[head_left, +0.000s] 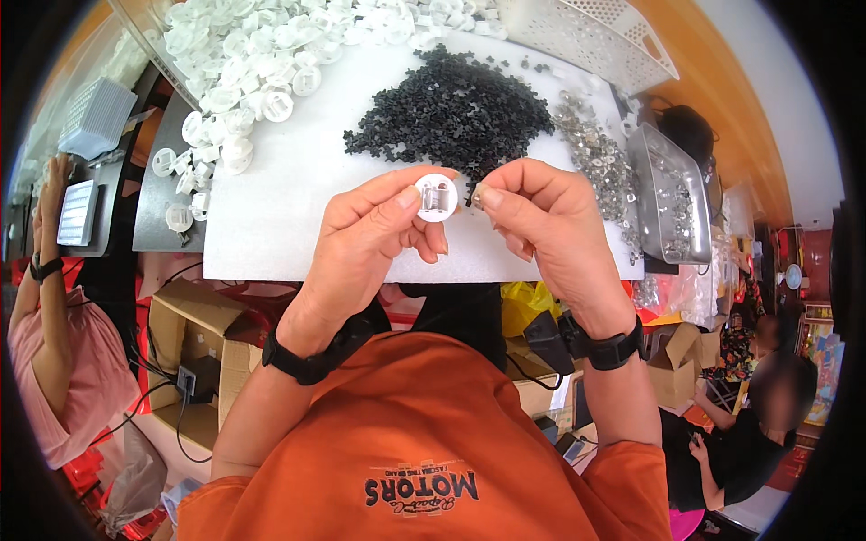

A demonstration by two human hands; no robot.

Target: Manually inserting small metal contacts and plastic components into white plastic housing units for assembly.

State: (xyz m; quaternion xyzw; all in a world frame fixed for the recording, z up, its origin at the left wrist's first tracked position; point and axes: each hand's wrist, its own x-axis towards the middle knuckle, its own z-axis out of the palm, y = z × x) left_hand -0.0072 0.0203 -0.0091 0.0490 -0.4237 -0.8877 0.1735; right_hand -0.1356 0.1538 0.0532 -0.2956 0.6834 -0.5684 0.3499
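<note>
My left hand pinches a round white plastic part by its edge between thumb and fingers. A shiny metal piece sits in the recess in the middle of that part. Close by on the right, the thumb and index finger of my right hand are closed together on a tiny piece, too small to name. The two hands are apart, held over the near side of a white foam board. Beyond them lies a large heap of small black pieces.
Many white plastic parts pile up at the far left. Small metal pieces lie along the board's right side, beside a metal tray and a white perforated basket. Other people work at left and right. Below stands a cardboard box.
</note>
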